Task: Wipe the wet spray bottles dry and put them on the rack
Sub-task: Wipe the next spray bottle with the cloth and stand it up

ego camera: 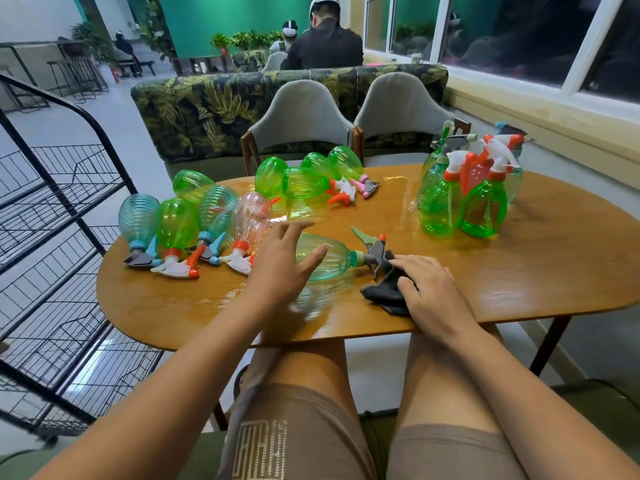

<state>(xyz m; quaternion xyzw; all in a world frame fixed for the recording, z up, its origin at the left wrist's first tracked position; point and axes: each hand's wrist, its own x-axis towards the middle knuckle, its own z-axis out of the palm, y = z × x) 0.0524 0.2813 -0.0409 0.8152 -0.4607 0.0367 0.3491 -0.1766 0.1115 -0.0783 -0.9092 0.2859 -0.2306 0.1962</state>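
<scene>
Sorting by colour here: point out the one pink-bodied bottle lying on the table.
The clear pink bottle at the right end of the left-hand row, orange collar, white trigger, just beyond the left hand. Every other bottle body is green or bluish.

1 wide-angle head-worn view, forward and down, close over the near edge of the wooden table (pixel 540 271)

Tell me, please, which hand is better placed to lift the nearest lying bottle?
Left. The left hand is open right at the body of the bottle, whereas the right hand holds the cloth by its nozzle, so it is probably better kept for wiping.
</scene>
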